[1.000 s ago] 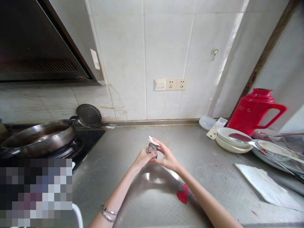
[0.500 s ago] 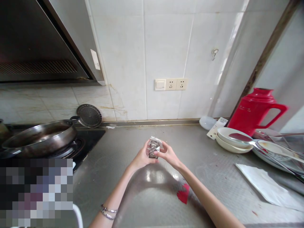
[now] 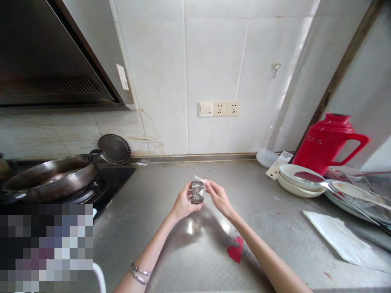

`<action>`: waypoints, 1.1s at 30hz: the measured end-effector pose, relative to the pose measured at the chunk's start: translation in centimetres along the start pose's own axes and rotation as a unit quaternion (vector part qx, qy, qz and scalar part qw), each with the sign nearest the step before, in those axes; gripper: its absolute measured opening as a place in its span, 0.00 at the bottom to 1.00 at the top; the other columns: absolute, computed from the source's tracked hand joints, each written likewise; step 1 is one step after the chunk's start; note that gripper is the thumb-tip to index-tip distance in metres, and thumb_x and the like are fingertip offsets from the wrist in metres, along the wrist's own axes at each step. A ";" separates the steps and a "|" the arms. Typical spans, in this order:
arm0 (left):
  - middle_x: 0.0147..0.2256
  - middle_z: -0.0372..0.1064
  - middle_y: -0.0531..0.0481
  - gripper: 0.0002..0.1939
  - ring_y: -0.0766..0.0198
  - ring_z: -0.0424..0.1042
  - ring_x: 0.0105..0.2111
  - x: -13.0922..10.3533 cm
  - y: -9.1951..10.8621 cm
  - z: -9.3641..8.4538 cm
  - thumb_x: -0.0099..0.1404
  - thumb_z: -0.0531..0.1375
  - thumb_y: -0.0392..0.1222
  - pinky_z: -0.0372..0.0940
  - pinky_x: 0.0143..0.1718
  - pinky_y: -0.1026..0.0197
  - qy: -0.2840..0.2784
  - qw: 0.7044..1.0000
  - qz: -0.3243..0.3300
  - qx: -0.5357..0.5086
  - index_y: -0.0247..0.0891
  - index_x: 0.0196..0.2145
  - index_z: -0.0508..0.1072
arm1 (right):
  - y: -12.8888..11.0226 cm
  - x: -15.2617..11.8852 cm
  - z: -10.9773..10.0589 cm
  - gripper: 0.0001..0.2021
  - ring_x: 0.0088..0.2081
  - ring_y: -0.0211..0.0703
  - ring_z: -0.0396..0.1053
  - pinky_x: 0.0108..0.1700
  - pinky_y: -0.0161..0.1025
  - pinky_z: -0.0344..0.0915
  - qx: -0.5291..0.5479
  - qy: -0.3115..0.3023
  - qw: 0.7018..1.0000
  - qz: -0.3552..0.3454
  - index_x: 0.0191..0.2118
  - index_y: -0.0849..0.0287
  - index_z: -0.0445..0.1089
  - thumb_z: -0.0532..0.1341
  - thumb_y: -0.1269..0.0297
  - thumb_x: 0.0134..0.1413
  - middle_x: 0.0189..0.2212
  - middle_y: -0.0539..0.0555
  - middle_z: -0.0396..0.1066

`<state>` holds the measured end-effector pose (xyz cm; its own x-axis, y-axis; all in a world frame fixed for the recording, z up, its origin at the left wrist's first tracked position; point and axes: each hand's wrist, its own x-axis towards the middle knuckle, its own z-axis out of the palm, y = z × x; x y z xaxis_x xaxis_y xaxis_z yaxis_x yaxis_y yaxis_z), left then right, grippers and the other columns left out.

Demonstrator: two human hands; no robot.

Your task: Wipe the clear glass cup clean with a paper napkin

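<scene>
A small dark item in shiny clear wrapping is held above the metal counter, near the middle of the view. My left hand wraps round it from the left and below, fingers closed on it. At its upper right corner, my right hand pinches a loose flap of the clear wrapping between thumb and fingers. What the item is cannot be made out through the wrapping. A torn red piece lies on the counter below my right forearm.
On the left, a steel pan sits on the stove, with a round perforated disc behind. To the right stand a red flask, stacked bowls and a white power strip. A white cloth or paper lies in front.
My right thumb has come off the item's front, and my right hand has shifted slightly right and up, drawing the wrapping's flap out at the corner. My left hand stays round the item.
</scene>
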<state>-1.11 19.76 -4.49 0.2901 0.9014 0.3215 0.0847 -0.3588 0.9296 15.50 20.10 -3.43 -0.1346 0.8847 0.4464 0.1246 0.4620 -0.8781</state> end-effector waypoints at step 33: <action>0.50 0.66 0.41 0.39 0.56 0.70 0.46 -0.2 -0.9 0.5 0.46 0.67 0.34 0.68 0.44 0.58 0.022 0.992 0.069 0.100 0.38 0.55 0.60 | -1.1 -0.9 -0.2 0.15 0.49 0.46 0.72 0.57 0.49 0.64 -0.180 0.029 0.956 -0.228 0.51 0.51 0.69 0.50 0.68 0.65 0.45 0.53 0.76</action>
<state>-0.71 19.80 -5.46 0.2700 0.8481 0.4558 0.2360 -0.5173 0.8226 15.72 18.81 -2.79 -0.2012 0.5838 0.7865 0.3987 0.7823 -0.4787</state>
